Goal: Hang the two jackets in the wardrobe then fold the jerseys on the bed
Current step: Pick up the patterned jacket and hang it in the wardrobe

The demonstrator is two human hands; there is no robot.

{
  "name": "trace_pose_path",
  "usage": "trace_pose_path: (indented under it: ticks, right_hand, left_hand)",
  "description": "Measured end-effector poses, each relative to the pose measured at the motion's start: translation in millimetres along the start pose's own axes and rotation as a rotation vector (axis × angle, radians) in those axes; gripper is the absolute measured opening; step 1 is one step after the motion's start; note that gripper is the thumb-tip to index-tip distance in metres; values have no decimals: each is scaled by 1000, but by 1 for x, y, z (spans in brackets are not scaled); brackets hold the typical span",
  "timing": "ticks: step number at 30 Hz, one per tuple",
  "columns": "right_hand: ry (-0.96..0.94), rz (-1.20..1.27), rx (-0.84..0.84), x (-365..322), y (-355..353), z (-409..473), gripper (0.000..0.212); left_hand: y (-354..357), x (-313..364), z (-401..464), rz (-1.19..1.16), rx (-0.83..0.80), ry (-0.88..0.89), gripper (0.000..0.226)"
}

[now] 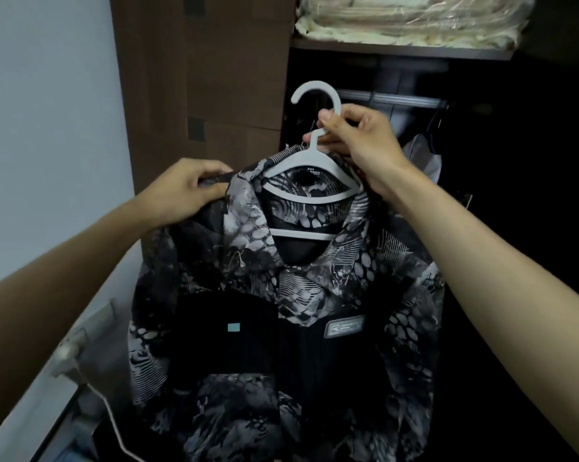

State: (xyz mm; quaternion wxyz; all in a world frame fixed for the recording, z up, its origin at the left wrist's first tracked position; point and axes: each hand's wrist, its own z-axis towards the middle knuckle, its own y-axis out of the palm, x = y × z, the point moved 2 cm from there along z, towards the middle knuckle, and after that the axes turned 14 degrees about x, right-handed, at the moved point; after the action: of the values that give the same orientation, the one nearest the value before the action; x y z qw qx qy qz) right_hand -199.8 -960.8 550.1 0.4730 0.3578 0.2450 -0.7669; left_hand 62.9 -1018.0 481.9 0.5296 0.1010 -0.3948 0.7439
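Observation:
A black and grey patterned jacket [314,328] hangs on a white plastic hanger [309,191] held up in front of the open wardrobe. My right hand [354,141] grips the hanger's neck just under its hook [314,91]. My left hand [188,191] pinches the jacket's left shoulder fabric by the collar. The hook sits left of and level with the metal wardrobe rail [398,100], apart from it. The jacket's lower part runs out of view at the bottom.
Folded pale bedding [408,18] lies on the wardrobe shelf above the rail. Another garment [424,155] hangs at the right in the dark interior. A brown wardrobe door [201,95] stands at left beside a pale wall. A white cable [111,418] runs along the lower left.

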Motion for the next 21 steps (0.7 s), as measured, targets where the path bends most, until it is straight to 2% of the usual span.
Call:
trace_pose_path:
  ticks: [2,4,7,9,10,12,15,18,21]
  right_hand:
    - [62,-198,-101,1,-16,8,30]
    - [247,-397,-318,9,-38,10,57]
    - [458,-617,-651,42,-78,8,78]
    - [552,-640,-749,64,-99,5,96]
    - [591,-593,-758,72,-106,1,96]
    - [594,-456,-705,88,-117,-8,87]
    - [669,-58,-493,109,-126,-28,68]
    - [757,166,-276,120,-131,-53,55]
    - [838,314,-166,130,-137,-76,82]
  left_hand:
    - [11,-4,16,-75,-5,6,16]
    - [27,-6,33,-82,-28,18,15]
    - [52,-6,57,-83,-75,40,13]
    - [73,-6,70,-83,-142,50,14]
    - [85,-4,76,-82,-182,62,15]
    - [107,2,89,-93,-241,87,16]
    - [133,15,114,-95,-288,130,20]
    - [163,27,140,-74,-370,165,24]
    - [205,38,156,-79,-428,225,21]
